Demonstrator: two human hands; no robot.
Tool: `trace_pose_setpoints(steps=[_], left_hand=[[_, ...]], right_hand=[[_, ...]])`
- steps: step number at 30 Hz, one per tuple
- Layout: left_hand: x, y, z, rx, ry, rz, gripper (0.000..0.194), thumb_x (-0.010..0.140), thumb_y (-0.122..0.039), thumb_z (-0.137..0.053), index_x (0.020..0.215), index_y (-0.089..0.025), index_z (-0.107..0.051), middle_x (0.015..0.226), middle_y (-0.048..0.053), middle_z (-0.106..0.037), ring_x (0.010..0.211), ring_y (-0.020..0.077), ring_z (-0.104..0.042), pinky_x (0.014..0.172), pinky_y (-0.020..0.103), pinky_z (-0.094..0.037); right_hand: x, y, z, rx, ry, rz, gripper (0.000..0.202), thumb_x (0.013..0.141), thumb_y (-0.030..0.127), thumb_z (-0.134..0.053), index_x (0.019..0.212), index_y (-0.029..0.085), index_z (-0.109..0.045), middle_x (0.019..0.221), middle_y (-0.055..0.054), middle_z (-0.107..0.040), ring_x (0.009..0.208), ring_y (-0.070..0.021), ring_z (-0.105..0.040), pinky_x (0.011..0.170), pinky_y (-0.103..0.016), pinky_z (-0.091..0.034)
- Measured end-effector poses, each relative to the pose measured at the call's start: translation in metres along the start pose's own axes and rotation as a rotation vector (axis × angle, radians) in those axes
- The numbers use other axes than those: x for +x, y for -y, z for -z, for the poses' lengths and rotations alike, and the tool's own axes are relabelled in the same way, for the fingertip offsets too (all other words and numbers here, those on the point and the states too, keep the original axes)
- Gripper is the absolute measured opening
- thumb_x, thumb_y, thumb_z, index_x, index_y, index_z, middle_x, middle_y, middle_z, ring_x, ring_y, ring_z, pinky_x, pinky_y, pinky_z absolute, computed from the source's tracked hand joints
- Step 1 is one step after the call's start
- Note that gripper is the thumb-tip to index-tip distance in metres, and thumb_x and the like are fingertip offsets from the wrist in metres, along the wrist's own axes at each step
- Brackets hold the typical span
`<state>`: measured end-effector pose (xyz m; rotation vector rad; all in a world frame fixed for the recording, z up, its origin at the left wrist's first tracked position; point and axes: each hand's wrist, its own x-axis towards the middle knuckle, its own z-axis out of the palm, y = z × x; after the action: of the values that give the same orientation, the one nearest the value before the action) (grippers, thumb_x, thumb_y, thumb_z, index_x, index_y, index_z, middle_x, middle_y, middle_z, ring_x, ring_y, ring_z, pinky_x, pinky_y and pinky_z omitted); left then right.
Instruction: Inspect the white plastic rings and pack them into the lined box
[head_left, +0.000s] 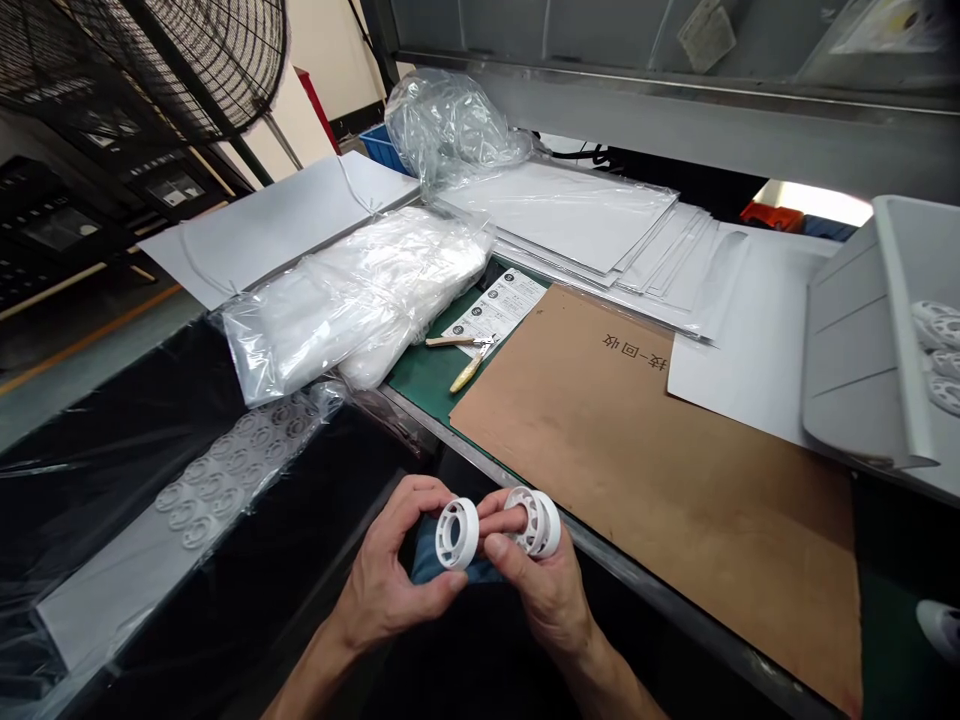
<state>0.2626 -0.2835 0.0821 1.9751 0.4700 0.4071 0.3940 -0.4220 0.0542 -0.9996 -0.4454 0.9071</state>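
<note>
My left hand pinches a white plastic ring between thumb and fingers, its slotted face turned toward me. Close beside it, my right hand has two similar white rings side by side, with a finger passing through their middle. Both hands are above the table's front edge, over my lap. Several more rings of this kind lie in rows on a white sheet to the left, in a clear-plastic-lined black container.
Brown cardboard covers much of the green table. Nippers lie beside a printed label sheet. Plastic bags and white sheets sit behind. A grey bin with white rings stands right; a fan is back left.
</note>
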Motion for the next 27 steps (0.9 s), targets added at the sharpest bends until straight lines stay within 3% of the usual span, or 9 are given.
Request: trace_pose_setpoints(steps=[7, 14, 20, 23, 27], left_hand=[[0.001, -0.003, -0.001, 0.21, -0.086, -0.161, 0.051, 0.077, -0.016, -0.074, 0.124, -0.025, -0.059, 0.118, 0.008, -0.058, 0.106, 0.0233, -0.063, 0.091, 0.038, -0.057], [0.001, -0.003, 0.007, 0.365, -0.159, -0.336, 0.046, 0.082, -0.009, -0.073, 0.124, -0.022, -0.058, 0.123, 0.01, -0.058, 0.111, 0.0228, -0.062, 0.092, 0.036, -0.059], [-0.008, 0.0, 0.013, 0.474, -0.183, -0.375, 0.047, 0.08, -0.01, -0.075, 0.124, -0.019, -0.059, 0.124, 0.013, -0.059, 0.113, 0.0248, -0.064, 0.092, 0.037, -0.06], [-0.022, 0.003, 0.032, 0.547, -0.227, -0.369, 0.052, 0.077, -0.013, -0.076, 0.126, -0.018, -0.06, 0.124, 0.014, -0.06, 0.112, 0.0266, -0.065, 0.091, 0.038, -0.061], [-0.049, 0.003, 0.092, 0.738, -0.387, -0.256, 0.05, 0.079, -0.02, -0.08, 0.126, -0.022, -0.062, 0.119, 0.011, -0.065, 0.106, 0.0269, -0.068, 0.089, 0.04, -0.062]], right_hand=[[-0.001, 0.0, 0.004, -0.033, 0.044, 0.007, 0.008, 0.082, 0.032, -0.085, 0.088, 0.028, -0.082, 0.105, -0.004, -0.069, 0.098, -0.0246, -0.064, 0.091, -0.038, -0.048], [0.0, -0.005, 0.006, -0.097, 0.062, -0.002, 0.01, 0.079, 0.033, -0.086, 0.085, 0.026, -0.081, 0.104, -0.005, -0.069, 0.095, -0.0245, -0.063, 0.088, -0.037, -0.048], [-0.002, -0.004, 0.004, -0.116, 0.073, -0.049, 0.012, 0.082, 0.037, -0.083, 0.084, 0.026, -0.081, 0.104, -0.006, -0.068, 0.093, -0.0246, -0.063, 0.087, -0.037, -0.05], [-0.007, -0.008, 0.007, -0.122, 0.036, -0.06, 0.016, 0.084, 0.041, -0.081, 0.082, 0.025, -0.08, 0.103, -0.007, -0.067, 0.085, -0.0231, -0.064, 0.082, -0.038, -0.052], [-0.01, -0.019, 0.009, -0.16, -0.057, -0.033, 0.023, 0.083, 0.046, -0.082, 0.076, 0.024, -0.079, 0.098, -0.009, -0.067, 0.078, -0.0232, -0.064, 0.072, -0.037, -0.056]])
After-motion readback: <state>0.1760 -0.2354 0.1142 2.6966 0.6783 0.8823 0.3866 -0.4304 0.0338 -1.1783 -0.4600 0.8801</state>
